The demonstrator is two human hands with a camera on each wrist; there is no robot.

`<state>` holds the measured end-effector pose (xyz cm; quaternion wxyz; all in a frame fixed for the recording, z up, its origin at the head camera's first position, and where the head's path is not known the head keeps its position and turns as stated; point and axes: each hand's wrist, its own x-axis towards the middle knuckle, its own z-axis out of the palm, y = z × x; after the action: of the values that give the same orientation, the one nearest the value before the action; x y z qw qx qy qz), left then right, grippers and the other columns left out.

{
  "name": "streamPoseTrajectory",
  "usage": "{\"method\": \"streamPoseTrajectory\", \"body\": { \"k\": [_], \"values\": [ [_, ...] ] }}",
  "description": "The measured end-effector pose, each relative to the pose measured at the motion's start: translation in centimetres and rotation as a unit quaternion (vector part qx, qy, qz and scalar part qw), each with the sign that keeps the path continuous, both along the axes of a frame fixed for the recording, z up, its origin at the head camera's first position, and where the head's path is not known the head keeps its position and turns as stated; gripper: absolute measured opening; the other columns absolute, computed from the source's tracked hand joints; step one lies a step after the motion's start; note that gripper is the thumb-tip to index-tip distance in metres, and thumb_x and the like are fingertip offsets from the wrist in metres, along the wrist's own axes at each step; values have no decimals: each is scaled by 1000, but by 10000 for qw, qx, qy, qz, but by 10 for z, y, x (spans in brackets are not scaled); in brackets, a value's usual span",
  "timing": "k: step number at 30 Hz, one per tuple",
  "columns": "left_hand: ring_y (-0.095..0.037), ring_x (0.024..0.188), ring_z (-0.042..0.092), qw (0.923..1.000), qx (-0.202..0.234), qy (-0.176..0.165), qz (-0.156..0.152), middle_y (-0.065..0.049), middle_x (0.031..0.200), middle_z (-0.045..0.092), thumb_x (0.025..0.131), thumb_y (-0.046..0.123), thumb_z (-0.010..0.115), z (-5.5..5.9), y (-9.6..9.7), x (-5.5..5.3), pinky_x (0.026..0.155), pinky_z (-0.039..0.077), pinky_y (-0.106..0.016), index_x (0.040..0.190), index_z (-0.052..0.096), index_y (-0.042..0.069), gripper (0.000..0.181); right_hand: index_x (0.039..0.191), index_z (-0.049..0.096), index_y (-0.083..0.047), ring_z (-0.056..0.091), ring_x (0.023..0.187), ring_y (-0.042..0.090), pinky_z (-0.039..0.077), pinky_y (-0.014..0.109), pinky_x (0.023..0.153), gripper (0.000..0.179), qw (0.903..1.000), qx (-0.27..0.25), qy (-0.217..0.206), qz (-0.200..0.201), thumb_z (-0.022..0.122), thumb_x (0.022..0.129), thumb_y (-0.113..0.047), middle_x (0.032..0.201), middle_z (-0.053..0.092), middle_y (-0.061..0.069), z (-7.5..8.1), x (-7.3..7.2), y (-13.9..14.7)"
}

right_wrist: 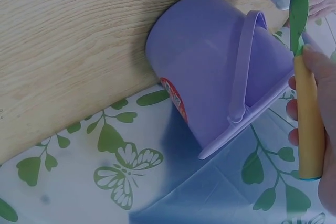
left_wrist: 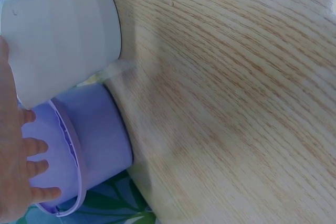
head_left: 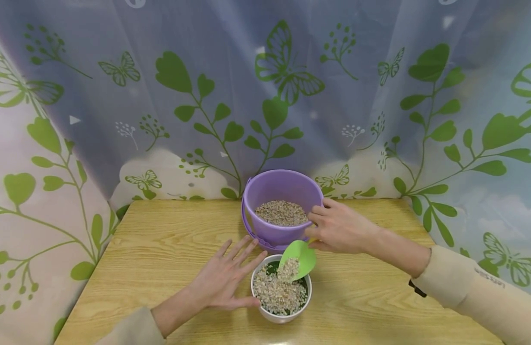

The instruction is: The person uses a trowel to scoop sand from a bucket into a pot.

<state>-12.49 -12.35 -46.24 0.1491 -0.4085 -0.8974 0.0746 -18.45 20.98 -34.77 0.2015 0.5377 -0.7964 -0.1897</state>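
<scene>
My right hand (head_left: 340,225) grips the yellow handle (right_wrist: 311,119) of a small shovel with a green blade (head_left: 303,258). Its blade tilts over a white pot (head_left: 279,319), and pale grains lie on it. Inside the pot are pale grains (head_left: 279,294) over a dark green lining or bottom. With fingers spread, my left hand (head_left: 224,278) is at the pot's left side, thumb at the rim; whether it touches is unclear. Behind the pot stands a purple bucket (head_left: 274,235) holding brownish grains (head_left: 282,213); its handle hangs down at the front.
All this stands on a wood-grain table (head_left: 175,230). A curtain (head_left: 231,96) printed with green leaves and butterflies hangs behind the table and along both sides. The bucket is close to the table's back edge, with a red label (right_wrist: 174,99) on its side.
</scene>
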Motion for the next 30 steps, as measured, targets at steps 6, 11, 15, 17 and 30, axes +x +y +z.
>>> {"method": "streamPoseTrajectory", "body": {
  "k": [6,11,15,17,30],
  "values": [
    [-36,159,37,10000,-27,-43,29,-16,171,37,90,92,35,0,0,0,124,40,-60,167,33,23,103,97,74,-31,56,84,16,47,31,80,30,9999,-76,-2,-155,72,92,-60,89,69,-4,2,2,-3],
    [-36,159,36,10000,-39,-39,49,-16,171,37,90,92,36,0,0,0,124,40,-60,166,34,23,103,93,73,-29,57,84,17,45,31,76,29,9995,-155,193,-198,74,92,-58,89,70,-4,6,3,-5],
    [-36,157,40,10000,-28,38,13,-16,170,38,90,92,36,0,0,0,123,41,-60,166,35,23,103,95,73,-30,58,85,18,43,31,76,29,9991,-132,357,-195,74,91,-59,92,72,-4,9,1,-5],
    [-36,158,39,10000,-29,52,9,-16,170,38,90,92,36,0,0,0,123,41,-60,166,35,23,103,95,73,-30,57,84,18,42,30,75,29,9989,-94,420,-189,74,92,-59,92,72,-3,10,1,-5],
    [-35,159,38,10000,-15,12,13,-15,171,38,89,93,35,-2,0,-1,124,40,-60,166,35,24,104,97,72,-27,59,89,18,43,31,76,31,9963,98,843,97,72,94,-58,95,71,-2,19,0,1]
  ]
}}
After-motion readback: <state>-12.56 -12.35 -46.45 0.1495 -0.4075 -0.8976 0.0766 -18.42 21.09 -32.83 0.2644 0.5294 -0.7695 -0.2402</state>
